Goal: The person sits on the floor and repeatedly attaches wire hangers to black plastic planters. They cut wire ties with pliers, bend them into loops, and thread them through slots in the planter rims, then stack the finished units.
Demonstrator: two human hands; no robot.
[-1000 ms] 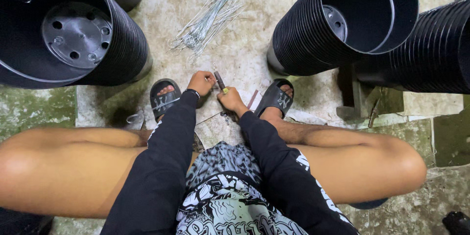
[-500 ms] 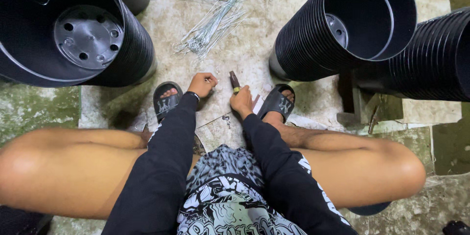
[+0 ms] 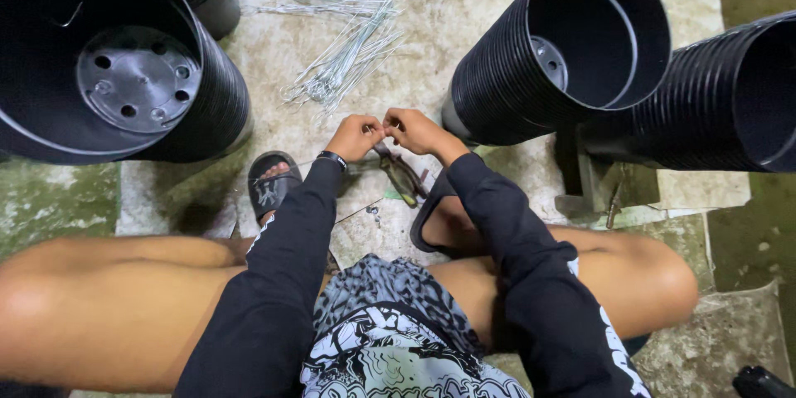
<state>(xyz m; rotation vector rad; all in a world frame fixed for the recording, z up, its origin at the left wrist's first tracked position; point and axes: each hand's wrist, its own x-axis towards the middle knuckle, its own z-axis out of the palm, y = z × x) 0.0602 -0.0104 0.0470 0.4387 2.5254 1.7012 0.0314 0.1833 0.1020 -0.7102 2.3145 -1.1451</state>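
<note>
Left hand (image 3: 355, 136) and right hand (image 3: 414, 129) pinched together fingertip to fingertip on a thin grey metal wire (image 3: 383, 128) above the concrete floor (image 3: 464, 0) between the sandals: probably light, springy, sharp-tipped, best gripped near the bend.

This looks like a plant-nursery work yard: a worn, mossy concrete floor (image 3: 464, 0) carries 3 nested stacks of black plastic pots (image 3: 564, 50) (lying tipped), with loose wire pieces (image 3: 344, 58) left of that stack.
</note>
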